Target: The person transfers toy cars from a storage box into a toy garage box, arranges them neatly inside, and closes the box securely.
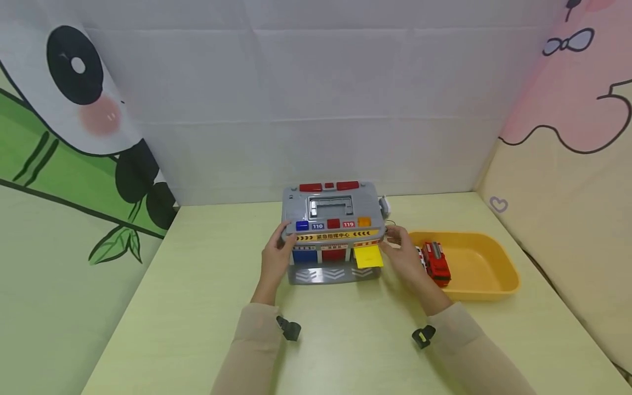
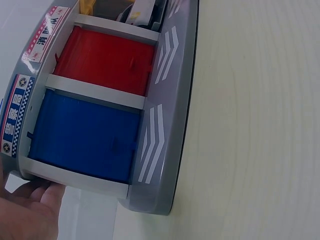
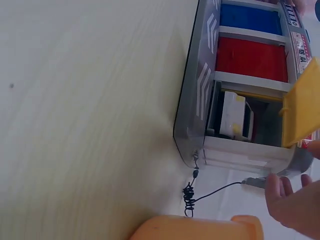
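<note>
A grey toy emergency station garage (image 1: pixel 332 230) stands on the table, its roof bearing a fold-down handle and coloured buttons. My left hand (image 1: pixel 275 259) grips its left side, thumb at the front and fingers behind the edge. At the right side my right hand (image 1: pixel 404 257) holds the front corner between thumb and fingers. The blue door (image 2: pixel 87 135) and red door (image 2: pixel 107 61) are down. Raised outward is the yellow door (image 3: pixel 302 105), and a white toy vehicle (image 3: pixel 233 115) sits in that bay. A grey toy handset (image 3: pixel 255 182) hangs by the right fingers.
Right of the garage lies a yellow tray (image 1: pixel 486 263) with a red toy fire truck (image 1: pixel 437 264) and a white toy vehicle partly hidden by my right hand. A coiled black cord (image 3: pixel 188 197) runs from the garage's side. A white cloth wall (image 1: pixel 266 109) rises behind the table.
</note>
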A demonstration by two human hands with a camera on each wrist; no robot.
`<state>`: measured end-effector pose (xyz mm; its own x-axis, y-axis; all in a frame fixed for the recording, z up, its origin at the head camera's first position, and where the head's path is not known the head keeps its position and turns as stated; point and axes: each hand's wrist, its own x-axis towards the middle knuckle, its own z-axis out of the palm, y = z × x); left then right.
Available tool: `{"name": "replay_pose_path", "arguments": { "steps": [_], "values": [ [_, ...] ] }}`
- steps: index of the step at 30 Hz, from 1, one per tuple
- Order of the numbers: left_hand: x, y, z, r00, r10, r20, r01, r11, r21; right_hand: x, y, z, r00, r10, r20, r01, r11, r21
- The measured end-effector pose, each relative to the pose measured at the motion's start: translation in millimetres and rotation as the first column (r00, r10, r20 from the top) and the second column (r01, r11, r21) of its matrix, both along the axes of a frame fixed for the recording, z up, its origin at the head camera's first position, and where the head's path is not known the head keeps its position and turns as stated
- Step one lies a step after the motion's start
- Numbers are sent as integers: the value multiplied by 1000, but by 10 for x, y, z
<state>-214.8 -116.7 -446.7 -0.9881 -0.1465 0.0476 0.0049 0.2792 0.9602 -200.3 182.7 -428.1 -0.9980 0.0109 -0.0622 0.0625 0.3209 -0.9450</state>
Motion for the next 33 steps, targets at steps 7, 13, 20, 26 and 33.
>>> {"name": "replay_pose_path", "arguments": {
  "steps": [7,13,20,26,33],
  "values": [
    [-21,2,-21,1000,1,-4,-1,1000,-1,8,-56,97,987,119,-111,-99,980,172],
    [-17,6,-33,1000,2,-6,-2,1000,2,-45,-97,125,963,206,-173,-146,940,307],
    [-18,9,-34,1000,6,-15,-6,1000,2,-149,-142,77,942,256,-219,-150,900,410],
    [-9,13,-25,1000,3,-15,-3,1000,-5,-222,-178,-15,924,272,-270,-93,842,531],
    [-1,16,-2,1000,1,-15,-1,1000,-13,-257,-234,-82,902,264,-343,-21,818,574]
  ]
}}
